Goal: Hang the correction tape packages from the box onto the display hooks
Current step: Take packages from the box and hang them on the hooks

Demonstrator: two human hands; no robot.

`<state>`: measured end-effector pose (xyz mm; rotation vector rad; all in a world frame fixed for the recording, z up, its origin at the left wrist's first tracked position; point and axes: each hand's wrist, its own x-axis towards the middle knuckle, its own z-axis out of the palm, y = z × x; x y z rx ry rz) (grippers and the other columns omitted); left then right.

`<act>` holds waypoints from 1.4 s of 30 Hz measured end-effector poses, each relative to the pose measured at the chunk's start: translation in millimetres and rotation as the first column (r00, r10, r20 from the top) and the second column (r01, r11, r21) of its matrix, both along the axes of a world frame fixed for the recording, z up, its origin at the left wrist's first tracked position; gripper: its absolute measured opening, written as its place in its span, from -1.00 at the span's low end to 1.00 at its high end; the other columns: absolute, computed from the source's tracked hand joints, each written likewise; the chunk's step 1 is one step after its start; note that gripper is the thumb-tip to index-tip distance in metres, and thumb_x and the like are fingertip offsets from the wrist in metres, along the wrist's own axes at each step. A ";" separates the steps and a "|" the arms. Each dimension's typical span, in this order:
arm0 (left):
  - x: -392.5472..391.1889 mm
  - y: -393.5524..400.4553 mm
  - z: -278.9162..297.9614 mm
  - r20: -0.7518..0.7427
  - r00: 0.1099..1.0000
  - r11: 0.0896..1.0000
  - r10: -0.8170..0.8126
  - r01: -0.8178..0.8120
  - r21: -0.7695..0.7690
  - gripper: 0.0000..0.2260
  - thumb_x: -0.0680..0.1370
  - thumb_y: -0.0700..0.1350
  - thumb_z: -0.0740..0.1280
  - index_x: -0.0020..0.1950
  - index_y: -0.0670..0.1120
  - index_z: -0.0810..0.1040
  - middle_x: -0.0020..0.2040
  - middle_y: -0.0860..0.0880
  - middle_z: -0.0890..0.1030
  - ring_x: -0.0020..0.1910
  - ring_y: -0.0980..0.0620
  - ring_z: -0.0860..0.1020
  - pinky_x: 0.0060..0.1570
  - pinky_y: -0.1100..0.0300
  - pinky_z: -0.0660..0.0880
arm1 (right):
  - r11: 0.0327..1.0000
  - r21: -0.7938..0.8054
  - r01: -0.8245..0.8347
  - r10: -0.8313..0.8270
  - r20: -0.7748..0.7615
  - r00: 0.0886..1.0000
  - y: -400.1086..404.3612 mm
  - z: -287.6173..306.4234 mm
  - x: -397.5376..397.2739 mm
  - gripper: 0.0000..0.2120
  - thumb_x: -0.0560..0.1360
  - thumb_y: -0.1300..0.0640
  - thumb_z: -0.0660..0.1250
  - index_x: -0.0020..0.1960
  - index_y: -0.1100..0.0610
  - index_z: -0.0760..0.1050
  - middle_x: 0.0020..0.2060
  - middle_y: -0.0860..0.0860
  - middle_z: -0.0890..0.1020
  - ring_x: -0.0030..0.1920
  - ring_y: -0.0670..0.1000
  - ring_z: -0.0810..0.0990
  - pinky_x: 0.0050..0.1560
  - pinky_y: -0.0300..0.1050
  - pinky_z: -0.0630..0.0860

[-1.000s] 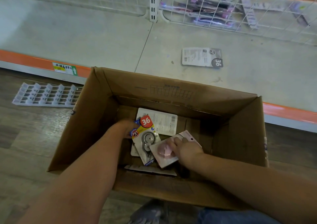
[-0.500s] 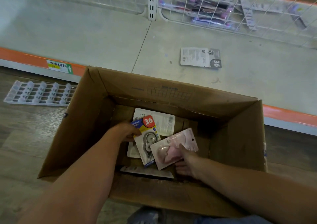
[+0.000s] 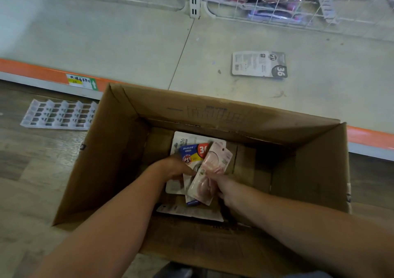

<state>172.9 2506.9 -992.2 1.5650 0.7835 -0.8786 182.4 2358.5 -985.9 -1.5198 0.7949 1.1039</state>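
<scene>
An open cardboard box [image 3: 315, 171] stands on the floor before the shelf. Both hands are down inside it. My left hand [image 3: 177, 168] holds a blue and yellow correction tape package [image 3: 191, 153] marked 36. My right hand [image 3: 221, 184] grips a pink package [image 3: 210, 175], tilted up against the blue one. Under them lie a white package [image 3: 183, 141] face down and another flat one [image 3: 187, 211] near the front wall. One more package [image 3: 259, 64] lies face down on the shelf. No display hooks are in view.
The grey bottom shelf [image 3: 106, 39] has an orange front edge [image 3: 38, 72] with a price label [image 3: 82, 81]. Wire baskets [image 3: 287, 2] holding packaged goods stand at the back. A white plastic rack [image 3: 59, 114] lies on the wooden floor left of the box.
My right hand has lifted the pink package and swung it upright, leftward against the blue package. The left hand stays on the blue package. The camera has moved slightly.
</scene>
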 end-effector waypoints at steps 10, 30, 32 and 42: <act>-5.5 4.3 -8.4 0.037 0.929 0.919 0.369 -0.358 -0.164 -0.66 0.62 -0.12 0.23 0.38 -0.16 0.37 0.09 -0.19 0.57 -0.05 -0.11 0.55 -0.06 0.03 0.49 | 0.981 0.167 0.102 -0.100 -0.022 0.995 -27.4 -3.4 17.6 -0.81 0.48 0.11 0.41 0.06 0.11 0.50 -0.17 0.06 0.64 -0.16 0.04 0.60 -0.21 -0.03 0.53; -67.8 -11.0 266.3 -0.124 0.908 0.850 0.401 -0.419 -0.318 -0.67 0.60 0.02 0.22 0.17 -0.20 0.55 0.04 -0.22 0.66 -0.13 -0.14 0.67 -0.16 -0.01 0.62 | 0.928 0.373 0.030 0.016 -0.118 0.993 -89.6 279.0 -7.1 -0.67 0.52 0.21 0.32 0.28 0.11 0.45 0.12 0.15 0.63 0.08 0.18 0.64 0.11 0.12 0.56; -74.9 -16.2 321.7 -0.092 0.920 0.852 0.381 -0.388 -0.352 -0.65 0.53 -0.03 0.31 0.20 -0.25 0.54 0.04 -0.23 0.66 -0.15 -0.14 0.67 -0.20 0.02 0.62 | 0.903 0.430 0.013 0.030 -0.092 0.995 -95.8 335.6 -12.3 -0.71 0.54 0.24 0.28 0.25 0.15 0.47 0.06 0.16 0.66 -0.01 0.15 0.68 0.02 0.08 0.60; -79.7 -39.5 580.8 0.152 0.881 0.828 0.448 -0.344 -0.444 -0.65 0.47 -0.14 0.42 0.22 -0.22 0.55 0.13 -0.26 0.62 0.12 -0.27 0.59 0.21 -0.21 0.46 | 0.865 0.502 -0.003 -0.057 0.103 0.993 -127.8 602.4 -11.8 -0.66 0.43 0.28 0.32 0.20 0.28 0.48 0.10 0.25 0.62 0.12 0.26 0.60 0.23 0.23 0.46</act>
